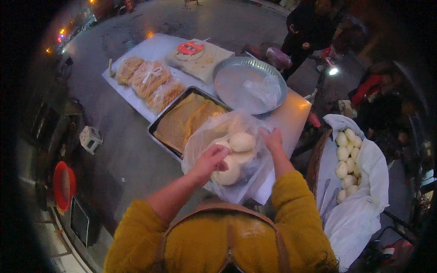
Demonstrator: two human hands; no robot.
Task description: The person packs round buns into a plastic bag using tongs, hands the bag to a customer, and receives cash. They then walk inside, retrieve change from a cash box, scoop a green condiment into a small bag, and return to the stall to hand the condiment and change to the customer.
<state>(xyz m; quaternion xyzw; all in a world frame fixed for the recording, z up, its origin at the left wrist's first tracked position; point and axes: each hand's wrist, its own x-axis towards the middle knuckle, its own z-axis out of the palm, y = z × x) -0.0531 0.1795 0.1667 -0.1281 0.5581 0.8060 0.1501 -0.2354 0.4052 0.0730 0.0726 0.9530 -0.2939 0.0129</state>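
A clear plastic bag (201, 136) with several pale round buns (241, 142) in it is before me, over the near end of the table. My right hand (273, 139) pinches the bag's right rim. On the other side, my left hand (212, 158) reaches over the bag with curled fingers against the buns. Whether those fingers grip a bun, the plastic or nothing is not clear. Just beyond the bag, a dark-rimmed rectangular tray (170, 136) holds flat brown sheets of food, partly covered by the plastic.
Bagged fried dough twists (150, 78), a cloth-covered bundle with a red lid (190, 48), and a round metal pan (228, 88) are on the table (136, 47). Right of me, a cloth-lined container (322, 170) holds pale buns. A white stool (90, 138) stands left; a person (300, 34) stands beyond.
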